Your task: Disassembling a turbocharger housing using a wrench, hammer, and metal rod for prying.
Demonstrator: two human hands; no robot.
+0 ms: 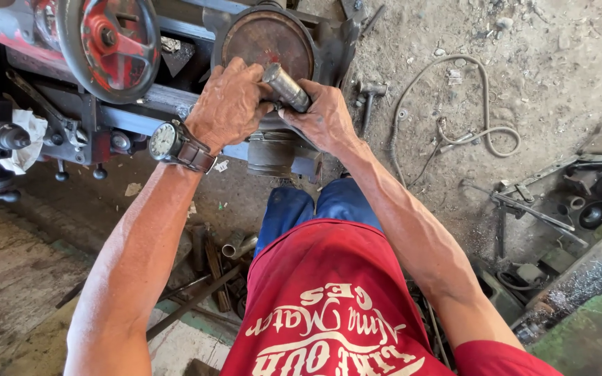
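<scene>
A short grey metal cylinder [286, 86] is gripped between both hands just in front of the round rusty disc [267, 38] of a machine. My left hand [230, 104], with a wristwatch [164, 141] on a brown strap, wraps the cylinder's near end from the left. On the right side my right hand [324, 118] holds its lower end with fingers curled under. I wear a red shirt and blue trousers below.
A red handwheel [109, 43] and levers of the machine stand at the upper left, with a white rag [28, 139] beside them. A hammer [369, 97] and a grey hose [468, 104] lie on the dirt floor. Metal scrap and rods [210, 278] litter the ground.
</scene>
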